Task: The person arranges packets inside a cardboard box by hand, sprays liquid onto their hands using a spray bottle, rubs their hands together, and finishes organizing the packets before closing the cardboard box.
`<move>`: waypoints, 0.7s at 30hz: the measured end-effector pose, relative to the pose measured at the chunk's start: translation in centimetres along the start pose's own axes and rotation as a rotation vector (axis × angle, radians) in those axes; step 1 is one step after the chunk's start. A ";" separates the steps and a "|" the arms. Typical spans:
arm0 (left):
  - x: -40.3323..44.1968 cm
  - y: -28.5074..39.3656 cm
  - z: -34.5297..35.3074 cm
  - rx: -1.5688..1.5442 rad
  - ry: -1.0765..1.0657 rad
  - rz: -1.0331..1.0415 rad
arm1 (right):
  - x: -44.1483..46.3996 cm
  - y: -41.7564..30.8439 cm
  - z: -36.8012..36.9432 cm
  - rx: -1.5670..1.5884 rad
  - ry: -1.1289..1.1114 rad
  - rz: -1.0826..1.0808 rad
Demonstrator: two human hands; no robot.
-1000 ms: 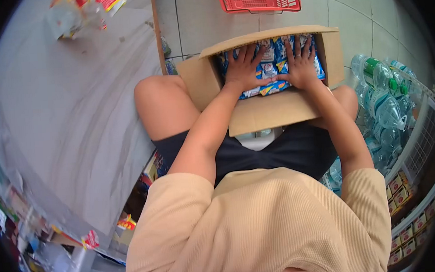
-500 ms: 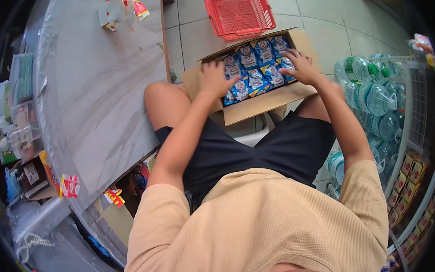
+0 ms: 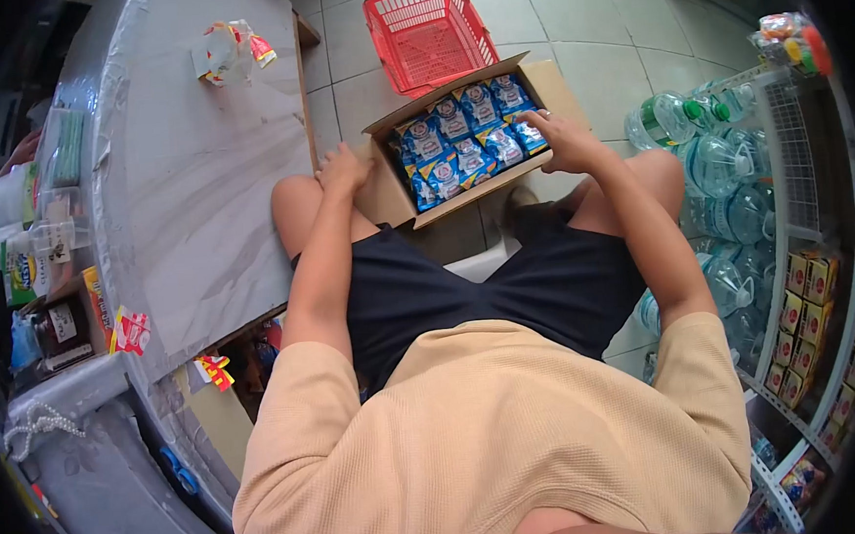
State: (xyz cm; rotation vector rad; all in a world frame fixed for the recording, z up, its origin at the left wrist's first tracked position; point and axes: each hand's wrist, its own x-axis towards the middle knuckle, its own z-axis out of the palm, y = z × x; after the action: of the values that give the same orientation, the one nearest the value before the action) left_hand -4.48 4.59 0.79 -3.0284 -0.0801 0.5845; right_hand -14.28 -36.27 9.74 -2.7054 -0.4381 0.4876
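Note:
An open cardboard box sits between my knees, packed with rows of blue-and-white foil packs. My right hand is at the box's front right corner, its index finger over the inner side and its thumb low outside the wall, gripping that corner. On the other side, my left hand rests by the left flap and my knee. Its fingers are slightly bent and spread, with nothing visible in them.
A red plastic basket stands on the tiled floor just beyond the box. To the left runs a plastic-covered table with a crumpled clear wrapper on it. Large water bottles and a white wire rack line the right side.
My hands have moved from above the packs out to the box's sides, left hand to the left flap, right hand to the front right corner. The view has shifted slightly.

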 end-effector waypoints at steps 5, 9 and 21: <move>0.3 -0.8 -0.9 -0.398 0.130 -0.120 | -0.1 0.1 1.2 0.007 0.087 0.084; 1.1 -1.3 -0.7 -0.630 0.291 -0.084 | 0.2 1.9 3.2 0.053 0.179 0.160; 1.0 -0.9 -2.7 -1.431 0.206 0.085 | 2.6 0.0 3.1 -0.215 0.203 0.279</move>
State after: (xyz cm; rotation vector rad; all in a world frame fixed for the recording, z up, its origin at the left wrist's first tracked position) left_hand -2.57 5.43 2.94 -4.4511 -0.5904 0.1930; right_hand -13.12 -34.43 6.31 -3.0030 -0.0594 0.2432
